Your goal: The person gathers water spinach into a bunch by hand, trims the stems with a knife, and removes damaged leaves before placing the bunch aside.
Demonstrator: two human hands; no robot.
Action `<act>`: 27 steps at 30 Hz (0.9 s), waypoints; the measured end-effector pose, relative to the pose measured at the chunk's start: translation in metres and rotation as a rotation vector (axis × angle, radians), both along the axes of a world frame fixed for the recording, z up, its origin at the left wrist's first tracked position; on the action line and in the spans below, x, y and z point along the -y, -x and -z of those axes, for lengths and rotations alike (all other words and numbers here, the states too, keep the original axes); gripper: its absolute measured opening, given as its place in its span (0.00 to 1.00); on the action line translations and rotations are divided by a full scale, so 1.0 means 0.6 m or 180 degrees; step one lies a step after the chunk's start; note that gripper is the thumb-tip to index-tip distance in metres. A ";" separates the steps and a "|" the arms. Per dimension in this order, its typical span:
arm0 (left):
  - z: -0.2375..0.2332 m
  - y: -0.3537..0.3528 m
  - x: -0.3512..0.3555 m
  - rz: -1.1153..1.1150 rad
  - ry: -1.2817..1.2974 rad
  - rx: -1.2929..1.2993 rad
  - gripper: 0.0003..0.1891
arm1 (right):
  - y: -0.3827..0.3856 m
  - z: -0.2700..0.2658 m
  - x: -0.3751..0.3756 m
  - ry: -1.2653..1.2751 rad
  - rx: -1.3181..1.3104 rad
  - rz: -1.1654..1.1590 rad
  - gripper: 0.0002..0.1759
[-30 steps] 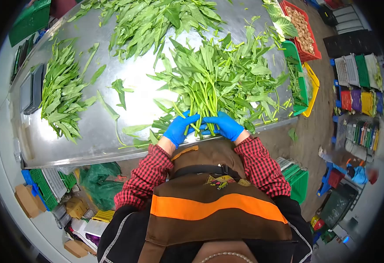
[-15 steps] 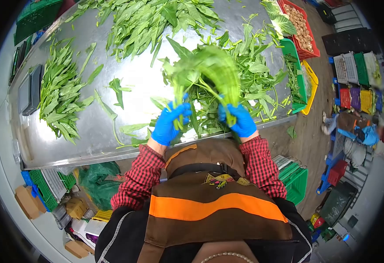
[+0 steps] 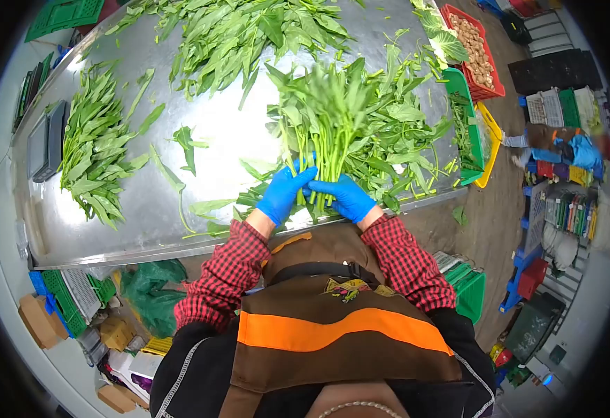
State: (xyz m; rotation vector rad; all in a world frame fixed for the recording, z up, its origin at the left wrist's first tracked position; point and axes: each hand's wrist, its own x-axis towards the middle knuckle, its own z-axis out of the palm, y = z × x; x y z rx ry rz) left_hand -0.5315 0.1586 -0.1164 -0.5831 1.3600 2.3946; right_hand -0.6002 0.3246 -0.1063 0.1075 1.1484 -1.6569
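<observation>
The blue-gloved left hand (image 3: 284, 194) and blue-gloved right hand (image 3: 346, 198) hold, in a snug grip, a leafy green vegetable bunch (image 3: 327, 129) by its stems over the silvery metal tabletop (image 3: 144, 217).

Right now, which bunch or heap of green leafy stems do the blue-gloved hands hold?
The near middle bunch, gripped low by the left hand and right hand; the far heap, left bunch and right heap lie unheld on the metal table.
</observation>
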 end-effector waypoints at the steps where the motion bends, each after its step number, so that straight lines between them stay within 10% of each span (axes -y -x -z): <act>1: 0.001 -0.001 -0.007 -0.0007 -0.0010 0.0007 0.21 | -0.002 0.001 0.002 -0.0079 -0.0007 0.0177 0.20; 8: 0.004 -0.007 0.007 -0.1094 -0.1178 0.0751 0.15 | 0.013 -0.005 -0.019 -0.0127 0.0349 0.0524 0.21; 15: -0.002 -0.012 0.039 0.0133 0.0515 0.1021 0.20 | 0.024 -0.029 -0.025 -0.0138 0.0466 0.0502 0.20; 19: -0.016 -0.011 0.071 -0.0118 -0.0934 0.1242 0.23 | 0.029 -0.023 -0.033 -0.0065 0.0305 0.0533 0.21; 21: -0.033 -0.007 0.082 0.1199 0.2037 0.1002 0.22 | 0.029 -0.019 -0.031 -0.0026 0.0224 0.0646 0.22; 22: -0.025 -0.012 0.087 0.1190 0.2025 0.0982 0.22 | 0.028 -0.019 -0.032 -0.0092 0.0177 0.0689 0.24; 25: 0.016 -0.021 0.115 -0.1337 -0.3155 0.0133 0.19 | 0.029 -0.032 -0.026 -0.0227 -0.0129 0.0815 0.23; 27: -0.009 -0.011 0.126 -0.0787 -0.3137 -0.0686 0.20 | 0.027 -0.038 -0.027 -0.0164 -0.0110 0.0856 0.23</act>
